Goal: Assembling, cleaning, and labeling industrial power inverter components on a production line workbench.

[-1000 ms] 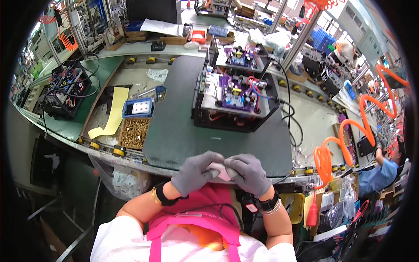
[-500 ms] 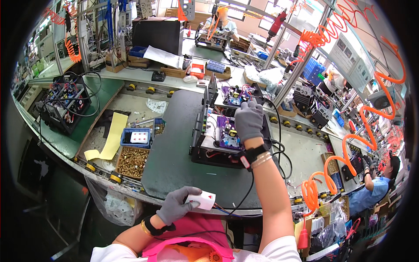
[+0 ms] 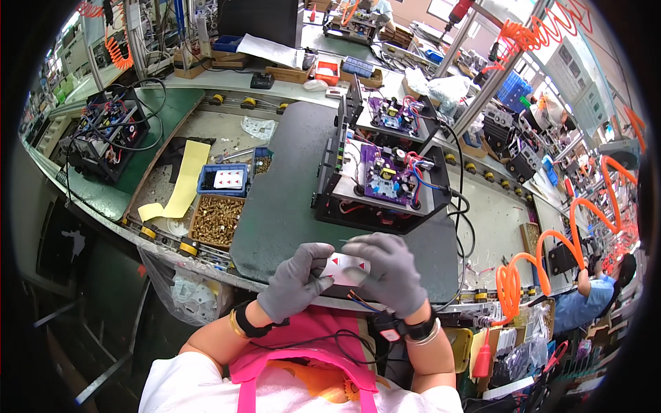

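There are two gloved hands (image 3: 295, 281) (image 3: 394, 279), one held white card (image 3: 342, 267), two purple circuit boards (image 3: 389, 180) (image 3: 390, 115) in the middle and one yellow paper strip (image 3: 184, 180) at left.

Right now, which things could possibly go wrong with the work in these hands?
The small white sheet between the left hand and right hand might crease or slip from the grip. The purple circuit board lies uncovered; a bump could disturb its red and blue wires. The looping black cable to its right might snag during a reach.
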Demonstrator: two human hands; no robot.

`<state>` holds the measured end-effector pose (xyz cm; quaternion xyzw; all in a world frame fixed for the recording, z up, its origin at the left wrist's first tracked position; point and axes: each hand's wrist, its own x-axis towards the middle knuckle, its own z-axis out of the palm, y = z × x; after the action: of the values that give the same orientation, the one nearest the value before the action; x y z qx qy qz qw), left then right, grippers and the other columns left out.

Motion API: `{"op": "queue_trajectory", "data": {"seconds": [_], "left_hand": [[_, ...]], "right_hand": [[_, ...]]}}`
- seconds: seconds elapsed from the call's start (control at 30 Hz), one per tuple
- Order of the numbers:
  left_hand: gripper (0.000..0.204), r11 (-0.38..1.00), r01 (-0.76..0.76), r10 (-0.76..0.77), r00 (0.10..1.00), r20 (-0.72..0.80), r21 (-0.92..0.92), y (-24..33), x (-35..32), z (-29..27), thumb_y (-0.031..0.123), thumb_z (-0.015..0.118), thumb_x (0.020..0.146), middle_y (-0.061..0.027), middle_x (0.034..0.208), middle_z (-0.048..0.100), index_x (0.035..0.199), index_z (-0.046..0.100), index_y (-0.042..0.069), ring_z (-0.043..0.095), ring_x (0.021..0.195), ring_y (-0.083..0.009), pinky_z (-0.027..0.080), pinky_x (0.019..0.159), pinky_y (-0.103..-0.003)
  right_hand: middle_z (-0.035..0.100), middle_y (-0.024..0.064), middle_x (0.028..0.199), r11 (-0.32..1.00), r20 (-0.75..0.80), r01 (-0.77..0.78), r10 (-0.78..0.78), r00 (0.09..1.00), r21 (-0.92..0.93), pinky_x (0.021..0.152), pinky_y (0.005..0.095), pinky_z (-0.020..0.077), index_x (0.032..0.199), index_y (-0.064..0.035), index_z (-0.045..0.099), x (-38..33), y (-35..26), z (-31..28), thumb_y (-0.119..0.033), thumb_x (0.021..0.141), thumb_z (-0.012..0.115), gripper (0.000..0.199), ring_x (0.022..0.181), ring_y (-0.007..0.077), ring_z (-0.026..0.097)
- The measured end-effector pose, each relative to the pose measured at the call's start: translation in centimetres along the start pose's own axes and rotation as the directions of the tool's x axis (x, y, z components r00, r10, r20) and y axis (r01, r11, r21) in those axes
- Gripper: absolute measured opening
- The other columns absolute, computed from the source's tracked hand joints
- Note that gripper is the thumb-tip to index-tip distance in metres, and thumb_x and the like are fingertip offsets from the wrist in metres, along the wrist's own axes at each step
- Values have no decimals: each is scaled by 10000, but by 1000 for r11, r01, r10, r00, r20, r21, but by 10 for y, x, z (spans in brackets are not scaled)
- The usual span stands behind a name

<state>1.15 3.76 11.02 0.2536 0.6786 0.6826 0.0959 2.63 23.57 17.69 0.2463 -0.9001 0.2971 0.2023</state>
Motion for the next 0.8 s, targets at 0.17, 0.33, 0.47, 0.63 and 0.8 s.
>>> {"op": "queue_trajectory", "data": {"seconds": [0.17,0.33,0.47,0.63,0.8], "left_hand": [[377,984,-70,64,997,44,162,0,-1,11,-11,679,826,-91,965,653,1140,471,12,670,922,-151,538,799,-272],[375,976,-57,32,992,123,209,-1,-2,19,-31,654,832,-101,1009,654,1160,478,7,670,944,-169,529,823,-280],[407,969,-49,2,982,187,244,-6,3,18,-41,624,844,-113,1048,644,1215,465,8,660,974,-176,522,842,-282],[541,988,89,-118,960,253,123,-6,4,18,-77,572,843,-91,1081,619,1346,399,21,604,1046,-151,477,919,-294],[532,984,168,-153,962,228,-50,-19,-7,14,-54,542,850,-86,1116,605,1363,431,29,562,1067,-147,432,963,-290]], "right_hand": [[673,78,909,998,-2,59,-59,998,-3,807,365,485,943,-82,682,-31,10,21,-152,747,722,212,838,257,644],[669,108,839,802,203,-404,349,915,440,694,345,511,912,-34,677,-51,27,22,-97,768,699,159,764,270,650],[660,122,787,867,62,-233,229,971,440,644,320,508,879,-23,677,-54,24,21,-68,777,685,113,744,245,652],[674,77,812,948,-226,-203,260,939,246,645,360,497,843,-58,674,-60,51,33,-75,767,681,78,702,261,632],[611,28,700,835,-473,-185,-100,875,-518,652,359,453,768,-100,608,-46,111,35,-47,689,681,120,630,211,587]]}}
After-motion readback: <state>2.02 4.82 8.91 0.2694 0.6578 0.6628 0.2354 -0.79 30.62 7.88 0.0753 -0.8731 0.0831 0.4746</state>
